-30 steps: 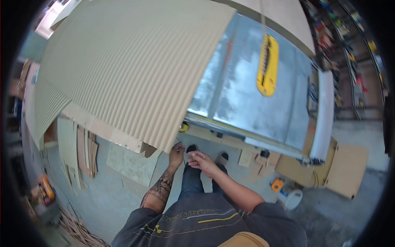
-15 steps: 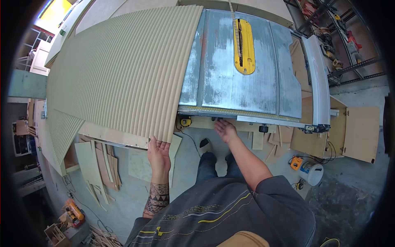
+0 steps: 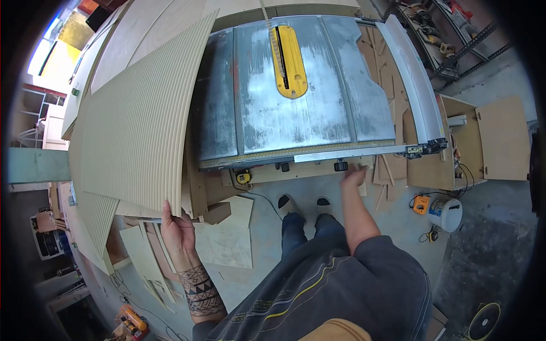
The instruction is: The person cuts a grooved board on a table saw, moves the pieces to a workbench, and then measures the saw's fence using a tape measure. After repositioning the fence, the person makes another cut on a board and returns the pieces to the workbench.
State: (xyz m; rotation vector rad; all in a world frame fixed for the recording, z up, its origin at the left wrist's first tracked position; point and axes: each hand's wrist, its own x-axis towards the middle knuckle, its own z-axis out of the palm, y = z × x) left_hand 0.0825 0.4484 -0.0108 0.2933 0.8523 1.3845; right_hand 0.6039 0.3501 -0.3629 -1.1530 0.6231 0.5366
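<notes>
A beige ribbed panel (image 3: 139, 108) lies on the left, its grooves running away from me. My left hand (image 3: 177, 230) is closed on the panel's near right corner, thumb on top and fingers underneath. To the panel's right is the metal table saw top (image 3: 301, 119) with its yellow throat plate (image 3: 292, 65). My right hand (image 3: 355, 176), slightly blurred, hangs just below the saw's front rail (image 3: 347, 152), beside a black knob (image 3: 340, 165). Its fingers look loosely apart, and nothing shows in them.
A second ribbed piece (image 3: 99, 219) lies under the panel at left. A yellow tape measure (image 3: 243, 177) sits below the rail. Board offcuts (image 3: 227, 233) lie on the floor. The saw fence (image 3: 412, 85), an open cabinet (image 3: 500, 142) and a white bucket (image 3: 445, 214) are at right.
The ribbed panel has slid left with my left hand, away from the saw top's edge, exposing wood beneath. My right hand has moved right along the rail to the knob. The view has shifted.
</notes>
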